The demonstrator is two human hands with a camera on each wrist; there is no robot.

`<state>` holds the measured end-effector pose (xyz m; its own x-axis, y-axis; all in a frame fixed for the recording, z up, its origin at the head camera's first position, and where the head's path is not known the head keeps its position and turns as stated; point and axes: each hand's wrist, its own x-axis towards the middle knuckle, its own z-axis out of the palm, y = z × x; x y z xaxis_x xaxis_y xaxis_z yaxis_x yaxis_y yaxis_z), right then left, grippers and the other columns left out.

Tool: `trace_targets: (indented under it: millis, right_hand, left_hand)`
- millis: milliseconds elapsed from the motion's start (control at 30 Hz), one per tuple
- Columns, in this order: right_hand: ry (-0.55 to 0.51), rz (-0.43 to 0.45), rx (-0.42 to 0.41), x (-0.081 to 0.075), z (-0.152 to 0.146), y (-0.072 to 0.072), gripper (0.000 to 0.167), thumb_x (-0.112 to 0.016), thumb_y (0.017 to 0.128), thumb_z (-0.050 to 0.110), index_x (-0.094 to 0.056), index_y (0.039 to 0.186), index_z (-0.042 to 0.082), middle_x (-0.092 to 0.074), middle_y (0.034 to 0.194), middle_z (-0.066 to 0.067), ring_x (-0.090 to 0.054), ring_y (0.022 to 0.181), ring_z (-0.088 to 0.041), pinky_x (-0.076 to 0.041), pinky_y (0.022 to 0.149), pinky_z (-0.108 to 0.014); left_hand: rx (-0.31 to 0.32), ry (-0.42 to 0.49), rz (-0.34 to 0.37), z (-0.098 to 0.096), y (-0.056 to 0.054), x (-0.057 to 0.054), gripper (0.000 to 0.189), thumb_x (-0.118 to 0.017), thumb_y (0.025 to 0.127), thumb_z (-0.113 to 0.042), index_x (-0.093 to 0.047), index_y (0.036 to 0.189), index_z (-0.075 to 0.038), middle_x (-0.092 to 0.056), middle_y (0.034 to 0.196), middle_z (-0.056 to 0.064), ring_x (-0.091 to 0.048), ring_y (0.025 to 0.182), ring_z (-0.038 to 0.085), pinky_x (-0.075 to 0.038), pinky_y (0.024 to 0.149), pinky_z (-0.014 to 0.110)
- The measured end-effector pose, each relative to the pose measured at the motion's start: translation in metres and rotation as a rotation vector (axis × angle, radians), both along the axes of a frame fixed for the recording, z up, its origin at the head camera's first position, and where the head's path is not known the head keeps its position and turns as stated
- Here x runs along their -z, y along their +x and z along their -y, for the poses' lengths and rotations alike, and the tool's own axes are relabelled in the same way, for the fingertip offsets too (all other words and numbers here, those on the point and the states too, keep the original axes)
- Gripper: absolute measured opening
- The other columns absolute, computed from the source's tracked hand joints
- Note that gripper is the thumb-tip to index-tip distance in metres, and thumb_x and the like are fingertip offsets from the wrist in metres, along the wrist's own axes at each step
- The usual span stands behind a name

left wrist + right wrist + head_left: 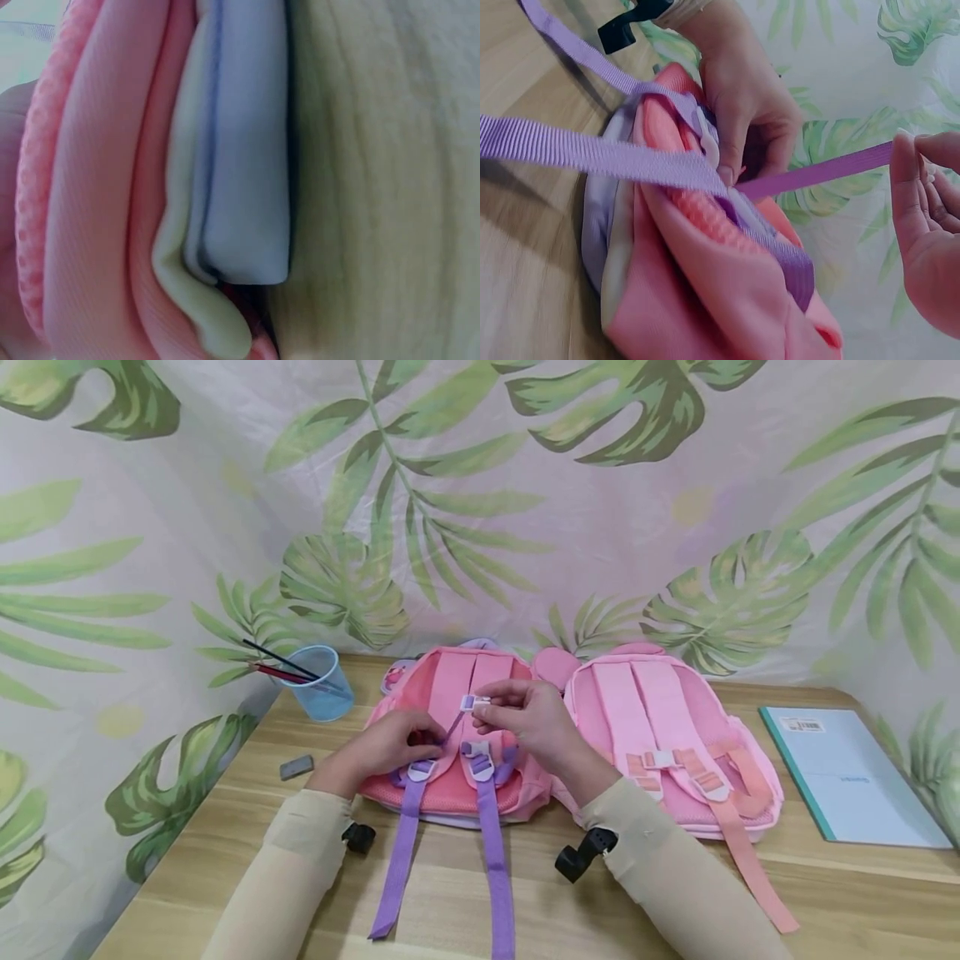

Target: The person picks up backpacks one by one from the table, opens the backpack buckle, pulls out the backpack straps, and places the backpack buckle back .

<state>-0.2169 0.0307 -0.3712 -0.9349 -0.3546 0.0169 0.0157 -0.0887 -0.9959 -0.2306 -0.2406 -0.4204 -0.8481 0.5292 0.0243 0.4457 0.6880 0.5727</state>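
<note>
A coral-pink backpack [517, 789] lies on the table with its shoulder straps facing up. My right hand [536, 722] pinches a white buckle [470, 702] above it, at the end of a narrow purple strap [832, 169] drawn taut. At the strap's lower end, close over the backpack, my left hand [393, 745] pinches it between thumb and fingers. Two purple webbing tails [405, 856] run from white adjusters [422, 769] toward the front. The left wrist view shows the backpack's layered side [105, 187] up close, with part of the left hand behind it.
A lighter pink backpack [611, 710] with a joined chest buckle lies to the right, its orange strap trailing forward. Farther right is a blue notebook [847, 777]. A blue cup [326, 693] with pencils and a grey eraser [296, 767] are at the left.
</note>
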Motion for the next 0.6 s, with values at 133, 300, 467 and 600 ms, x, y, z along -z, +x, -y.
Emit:
trace_targets:
  millis: [133, 300, 467, 600]
  right_hand:
    - [0.022, 0.003, -0.003, 0.003, -0.011, -0.001, 0.026, -0.076, 0.097, -0.003, -0.073, 0.122, -0.009, -0.079, 0.092, -0.003, -0.077, 0.077, -0.012, -0.067, 0.079, -0.033]
    - [0.064, -0.021, -0.013, 0.007, -0.024, -0.001, 0.027, -0.076, 0.097, -0.003, -0.073, 0.122, -0.010, -0.079, 0.091, -0.003, -0.078, 0.078, -0.012, -0.067, 0.082, -0.040]
    - [0.144, -0.008, -0.007, 0.014, -0.041, -0.002, 0.025, -0.075, 0.098, -0.003, -0.073, 0.121, -0.010, -0.078, 0.090, -0.004, -0.077, 0.081, -0.012, -0.067, 0.080, -0.034]
    - [0.257, -0.003, -0.007, 0.019, -0.054, -0.002, 0.026, -0.076, 0.097, -0.001, -0.074, 0.123, -0.007, -0.077, 0.093, -0.007, -0.076, 0.082, -0.011, -0.064, 0.076, -0.027]
  left_hand:
    - [0.006, 0.000, -0.011, 0.000, 0.000, 0.001, 0.018, -0.082, 0.097, -0.016, -0.080, 0.114, -0.012, -0.079, 0.107, -0.001, -0.069, 0.100, 0.015, -0.059, 0.098, 0.043]
    - [0.009, -0.002, -0.006, 0.001, 0.001, 0.001, 0.017, -0.082, 0.097, -0.016, -0.081, 0.114, -0.013, -0.078, 0.108, -0.001, -0.069, 0.101, 0.015, -0.059, 0.098, 0.043]
    - [0.017, 0.003, -0.005, 0.001, 0.000, 0.003, 0.017, -0.081, 0.098, -0.015, -0.081, 0.115, -0.014, -0.078, 0.109, -0.001, -0.069, 0.103, 0.016, -0.059, 0.098, 0.042]
    - [0.016, -0.002, -0.002, 0.002, -0.001, 0.003, 0.017, -0.080, 0.099, -0.014, -0.081, 0.115, -0.014, -0.078, 0.111, 0.000, -0.070, 0.105, 0.016, -0.058, 0.099, 0.042]
